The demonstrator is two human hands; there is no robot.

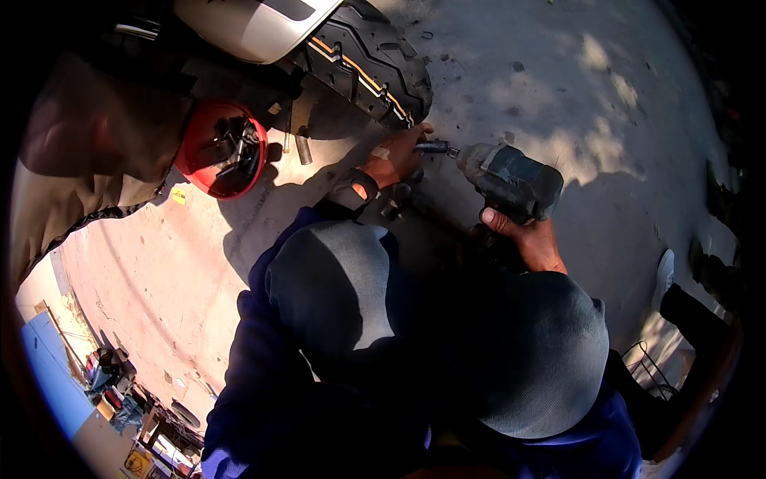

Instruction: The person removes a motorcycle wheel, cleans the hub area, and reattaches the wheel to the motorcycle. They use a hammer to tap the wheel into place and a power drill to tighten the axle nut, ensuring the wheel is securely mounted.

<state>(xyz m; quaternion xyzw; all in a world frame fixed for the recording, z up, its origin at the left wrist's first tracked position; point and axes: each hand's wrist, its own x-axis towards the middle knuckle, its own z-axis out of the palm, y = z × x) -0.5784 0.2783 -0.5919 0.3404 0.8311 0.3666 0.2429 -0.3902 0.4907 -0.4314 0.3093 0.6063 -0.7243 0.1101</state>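
Note:
My right hand (pixel 533 239) is closed round the handle of a dark cordless impact driver (pixel 519 180), which points left. A metal socket (pixel 433 147) is at its front end, beside the tire. The fingers of my left hand (pixel 392 162) are curled closed around the socket's far end, and part of that end is hidden by them. Just beyond my left hand is a black treaded tire (pixel 367 64) with an orange and white stripe, under a pale fender (pixel 259 28). Small dark parts (pixel 392 206) lie below my left wrist, mostly in shadow.
A red bowl (pixel 194 136) of metal parts stands left of the tire, with a short metal tube (pixel 303 149) beside it. Brown sheeting (pixel 88 191) hangs at far left. A bystander's shoe (pixel 665 271) shows at right. Clutter (pixel 120 383) and a blue panel (pixel 52 367) occupy the lower left.

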